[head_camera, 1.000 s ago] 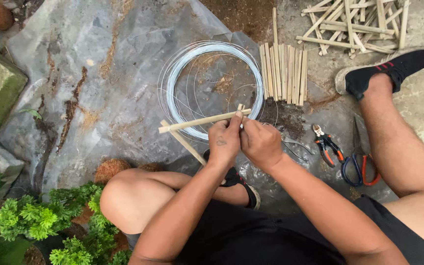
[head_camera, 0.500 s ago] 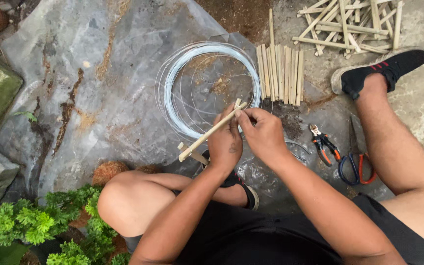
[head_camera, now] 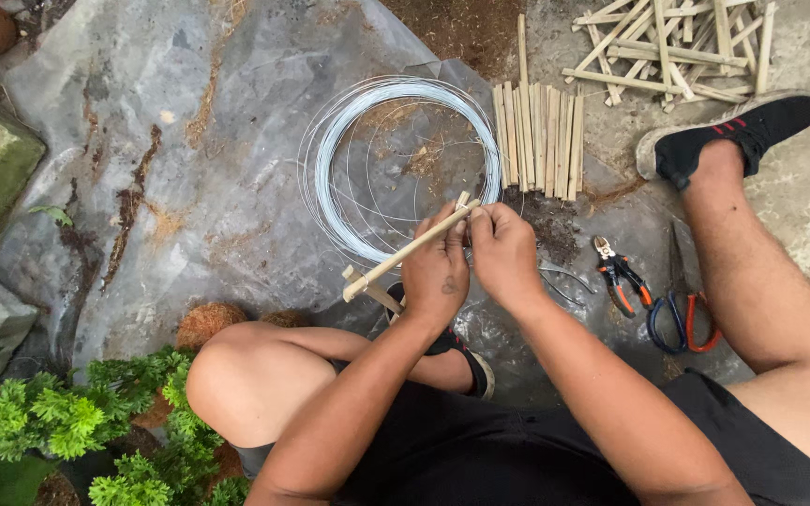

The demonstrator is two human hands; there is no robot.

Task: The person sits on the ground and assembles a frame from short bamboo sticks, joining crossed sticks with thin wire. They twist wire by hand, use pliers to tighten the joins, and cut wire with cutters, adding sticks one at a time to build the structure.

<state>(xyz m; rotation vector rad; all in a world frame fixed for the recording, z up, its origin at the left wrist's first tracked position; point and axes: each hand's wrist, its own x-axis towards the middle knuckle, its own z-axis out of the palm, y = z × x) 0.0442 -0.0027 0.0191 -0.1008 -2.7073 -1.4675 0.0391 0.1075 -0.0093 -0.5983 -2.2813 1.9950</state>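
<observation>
The left hand (head_camera: 435,272) and right hand (head_camera: 503,253) both pinch a bamboo stick (head_camera: 405,251). The stick lies slanted, its far end up by the wire coil (head_camera: 330,178).

The grey plastic sheet (head_camera: 189,141) lies bare toward its left edge and far left corner, leaving open passage there. Ahead of the hands (head_camera: 471,262) the wire coil (head_camera: 405,169) blocks the way, with a row of bamboo strips (head_camera: 538,141) just beside it. Toward the right edge, pliers (head_camera: 619,274) and scissors (head_camera: 679,309) crowd the gap before the leg (head_camera: 752,272); the raised knee (head_camera: 246,379) closes the near left.
</observation>
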